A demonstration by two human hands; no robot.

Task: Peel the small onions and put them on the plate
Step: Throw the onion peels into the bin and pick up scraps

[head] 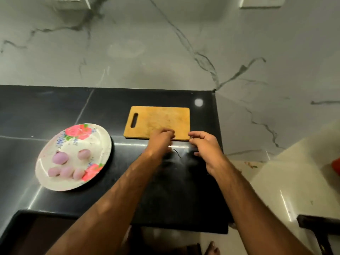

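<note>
Several peeled pale-purple small onions (65,163) lie on a white plate (95,142) with red flower prints, at the left of the black counter. My left hand (161,138) hovers over the near edge of a wooden cutting board (158,118), fingertips bunched together. Nothing shows between the fingers; the hand itself hides what, if anything, they pinch. Just right of it, my right hand (204,144) is at the board's near right corner with fingers loosely curled and nothing visible in it. No unpeeled onion is in sight.
The black counter (55,111) ends at a marble wall behind and at an edge on the right near the board. A cream floor (287,181) lies to the right. My bare foot (213,248) shows below the counter's front edge.
</note>
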